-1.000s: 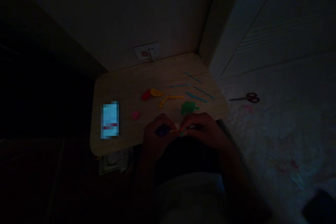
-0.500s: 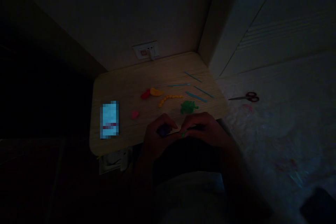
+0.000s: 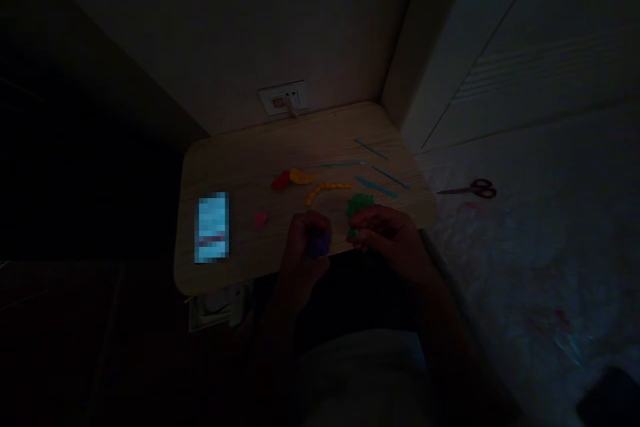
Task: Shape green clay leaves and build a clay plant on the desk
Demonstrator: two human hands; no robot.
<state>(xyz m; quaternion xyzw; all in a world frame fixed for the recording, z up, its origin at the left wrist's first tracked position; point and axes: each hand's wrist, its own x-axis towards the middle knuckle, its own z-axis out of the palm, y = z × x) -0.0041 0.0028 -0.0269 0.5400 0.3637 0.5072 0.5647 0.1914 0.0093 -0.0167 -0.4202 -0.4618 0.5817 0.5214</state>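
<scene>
In dim light, my left hand (image 3: 303,253) is closed around a purple lump of modelling clay (image 3: 319,243) at the front edge of the small wooden table (image 3: 235,160). My right hand (image 3: 387,237) pinches a small piece of green clay (image 3: 355,233) between thumb and fingers. Just beyond it lies a larger green clay shape (image 3: 360,204), partly covered by the right hand. A curved orange string of clay beads (image 3: 327,187) rests farther back. Behind that are a red clay piece (image 3: 281,180) and a yellow-orange one (image 3: 301,177), touching. A pink clay lump (image 3: 261,219) sits to the left.
Several thin blue modelling tools (image 3: 377,186) lie at the table's right. A lit phone (image 3: 212,227), its screen blurred, is at the left. Scissors (image 3: 480,189) rest on the pale surface to the right. A wall socket (image 3: 283,99) holds a plug behind the table.
My hands have moved apart; before, their fingertips met around the green piece. The right hand has lifted it away and now partly covers the larger green shape. The view has shifted slightly.
</scene>
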